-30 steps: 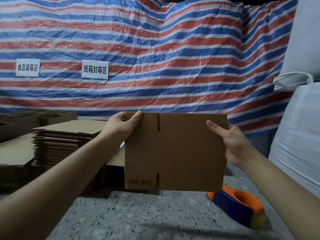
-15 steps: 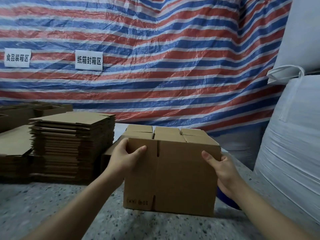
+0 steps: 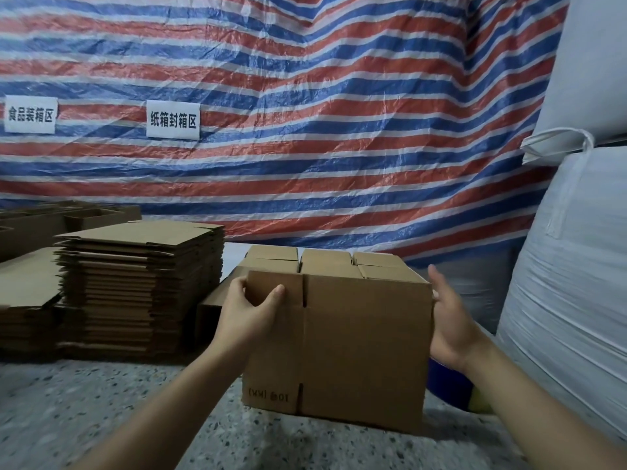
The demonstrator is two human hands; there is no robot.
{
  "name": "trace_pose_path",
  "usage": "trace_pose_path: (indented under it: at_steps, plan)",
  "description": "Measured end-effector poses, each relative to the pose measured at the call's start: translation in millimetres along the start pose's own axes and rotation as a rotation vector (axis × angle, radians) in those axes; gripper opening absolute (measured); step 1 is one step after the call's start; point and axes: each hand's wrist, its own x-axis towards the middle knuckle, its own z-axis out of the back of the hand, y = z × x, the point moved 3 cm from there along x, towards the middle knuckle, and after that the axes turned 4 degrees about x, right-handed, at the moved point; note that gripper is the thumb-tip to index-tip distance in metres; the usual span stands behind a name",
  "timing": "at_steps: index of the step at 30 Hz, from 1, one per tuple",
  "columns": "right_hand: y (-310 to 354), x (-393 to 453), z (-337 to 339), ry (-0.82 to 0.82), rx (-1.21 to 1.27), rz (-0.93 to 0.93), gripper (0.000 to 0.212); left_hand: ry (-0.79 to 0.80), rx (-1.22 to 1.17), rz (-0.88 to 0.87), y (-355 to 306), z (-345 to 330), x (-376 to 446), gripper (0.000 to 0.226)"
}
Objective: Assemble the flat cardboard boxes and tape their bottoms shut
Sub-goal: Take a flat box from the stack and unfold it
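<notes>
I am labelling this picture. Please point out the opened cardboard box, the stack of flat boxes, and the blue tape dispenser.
opened cardboard box (image 3: 366, 347): head view, front wall.
stack of flat boxes (image 3: 142, 286): head view, front edge of the pile.
blue tape dispenser (image 3: 448, 381): head view, visible blue side.

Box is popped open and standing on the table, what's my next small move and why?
Probably fold the top flaps flat: they stand loose and untaped while your left hand grips the box corner and your right hand is open beside it.
</notes>
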Motion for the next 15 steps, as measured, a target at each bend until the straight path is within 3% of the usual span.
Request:
trace_pose_path:
  at_steps: [7, 11, 15]
  plan:
    - [-6, -6, -1, -0.008, -0.002, -0.032, 0.057, -0.058, -0.118, 0.106, -12, -13, -3, 0.045]
    - [-9, -8, -5, -0.045, -0.014, -0.010, 0.054, -0.110, -0.141, 0.123, -12, -20, -2, 0.038]
    - [-13, -11, -11, -0.098, -0.060, -0.005, 0.056, 0.000, -0.109, 0.168, -16, -20, 4, 0.029]
